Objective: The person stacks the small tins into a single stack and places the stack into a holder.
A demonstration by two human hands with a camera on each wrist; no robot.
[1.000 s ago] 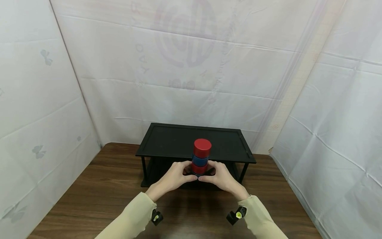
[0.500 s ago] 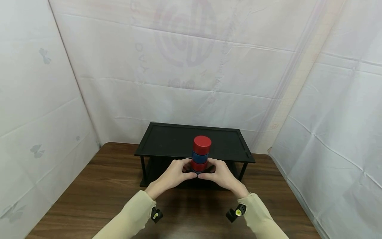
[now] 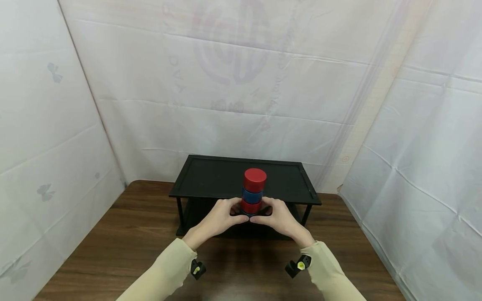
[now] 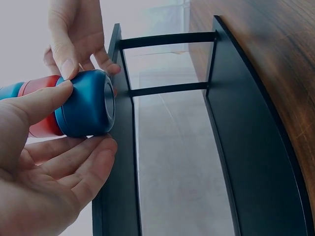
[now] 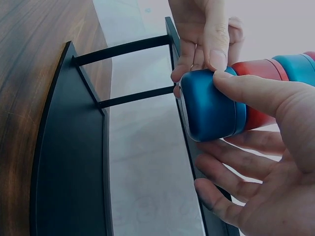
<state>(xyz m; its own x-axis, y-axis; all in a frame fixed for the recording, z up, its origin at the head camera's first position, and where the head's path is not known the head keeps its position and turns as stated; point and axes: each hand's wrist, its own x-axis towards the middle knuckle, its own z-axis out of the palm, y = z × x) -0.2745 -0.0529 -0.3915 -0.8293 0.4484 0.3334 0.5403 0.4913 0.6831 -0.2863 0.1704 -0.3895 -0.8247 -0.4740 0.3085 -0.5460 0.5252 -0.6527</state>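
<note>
A stack of small round canisters stands upright between my two hands. From the top come a red canister (image 3: 255, 180), a blue canister (image 3: 252, 196), another red canister (image 3: 251, 206) and, lowest, a glossy blue canister (image 4: 84, 105). My left hand (image 3: 216, 217) and right hand (image 3: 280, 218) hold that lowest one from opposite sides, thumbs meeting at the near face and fingers curled around it. In both wrist views the blue canister's bottom shows uncovered, so the stack is held in the air, in front of the black shelf's top (image 3: 214, 177).
The two-tier black shelf stands on a brown wooden table (image 3: 124, 234), its thin posts (image 3: 306, 217) at the corners. White sheeting (image 3: 169, 125) hangs behind and on both sides. A small black wrist camera (image 3: 197, 269) sits at each sleeve.
Both hands and the stack have risen slightly, still gripping the lowest canister. The stack remains upright. The view itself has shifted a little.
</note>
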